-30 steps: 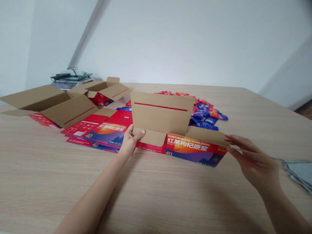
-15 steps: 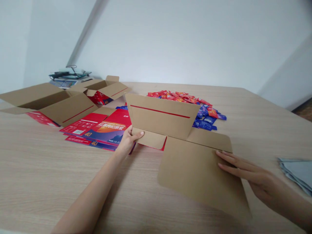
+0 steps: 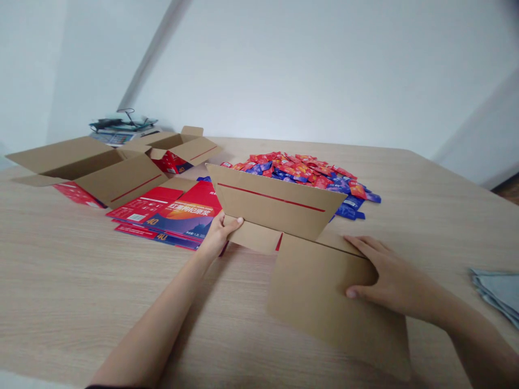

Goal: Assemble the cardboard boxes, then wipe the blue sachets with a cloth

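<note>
A brown cardboard box (image 3: 279, 202) with its flaps spread is in front of me, its long far flap tilted up and marked with a red line. My left hand (image 3: 219, 233) pinches its left short flap, thumb on top. On the right, my right hand (image 3: 377, 275) rests on the box with fingers and thumb apart, over the right short flap and the near flap (image 3: 312, 292). The box's outer walls are mostly hidden under the flaps; a sliver of red shows between two of them.
Flat red and blue cartons (image 3: 162, 213) are stacked left of the box. Two open boxes (image 3: 117, 181) and a scale (image 3: 121, 132) stand farther left. Behind the box lies a heap of red and blue sachets (image 3: 300, 167). A folded cloth (image 3: 497, 292) is at the right edge.
My right hand has moved left, spreading its thumb over the near flap and its fingers over the right short flap. The far flap leans lower, showing more sachets. My left hand keeps its grip.
</note>
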A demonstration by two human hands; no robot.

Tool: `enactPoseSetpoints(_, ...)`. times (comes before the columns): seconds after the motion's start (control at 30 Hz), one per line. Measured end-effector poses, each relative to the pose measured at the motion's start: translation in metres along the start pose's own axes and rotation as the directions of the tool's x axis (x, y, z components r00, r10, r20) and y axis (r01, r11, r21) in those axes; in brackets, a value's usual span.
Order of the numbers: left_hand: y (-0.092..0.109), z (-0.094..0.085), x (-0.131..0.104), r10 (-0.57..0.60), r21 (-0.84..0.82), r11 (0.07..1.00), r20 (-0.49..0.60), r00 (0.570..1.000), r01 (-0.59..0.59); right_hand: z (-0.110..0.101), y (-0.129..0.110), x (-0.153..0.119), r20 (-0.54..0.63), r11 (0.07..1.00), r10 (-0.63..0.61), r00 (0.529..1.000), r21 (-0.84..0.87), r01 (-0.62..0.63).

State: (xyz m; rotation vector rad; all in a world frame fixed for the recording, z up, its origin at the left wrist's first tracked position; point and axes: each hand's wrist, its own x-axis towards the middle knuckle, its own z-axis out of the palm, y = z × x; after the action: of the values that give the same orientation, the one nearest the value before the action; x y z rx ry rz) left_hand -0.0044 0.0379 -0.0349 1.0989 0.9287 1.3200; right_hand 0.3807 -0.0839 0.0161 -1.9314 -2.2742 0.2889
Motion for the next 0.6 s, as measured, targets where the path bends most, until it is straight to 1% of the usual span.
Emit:
enactPoseSetpoints(0.07,0.002,-0.003,0.0,-0.036,0.028,0.999,0.025,0.999,0.035,0.001,-0.003,0.0,0.045,0.999,0.031,0.998,0.02,-0.032)
enactPoseSetpoints(0.23,0.014,-0.01,-0.001,-0.13,0.141,0.983,0.057,0.99,0.121,0.003,-0.016,-0.001,0.057,0.998,0.057,0.997,0.014,-0.058)
enactPoseSetpoints(0.3,0.019,-0.012,-0.001,-0.171,0.152,0.975,0.069,0.983,0.159,0.004,-0.019,-0.002,0.059,0.998,0.067,0.996,0.018,-0.068)
enactPoseSetpoints(0.43,0.029,-0.01,0.0,-0.251,0.097,0.964,0.018,0.968,0.248,0.003,-0.022,-0.004,0.069,0.997,0.072,0.995,0.026,-0.073)
enactPoseSetpoints(0.53,0.032,-0.006,0.006,-0.353,0.109,0.93,-0.01,0.935,0.352,0.004,-0.023,-0.004,0.05,0.997,0.067,0.997,0.019,-0.068)
enactPoseSetpoints(0.57,0.033,-0.005,0.009,-0.344,0.121,0.932,-0.015,0.939,0.343,0.004,-0.023,-0.004,0.043,0.998,0.064,0.997,0.022,-0.065)
enactPoseSetpoints(0.6,0.033,-0.005,0.012,-0.303,0.131,0.944,-0.023,0.953,0.304,0.005,-0.023,-0.003,0.039,0.998,0.063,0.997,0.026,-0.064)
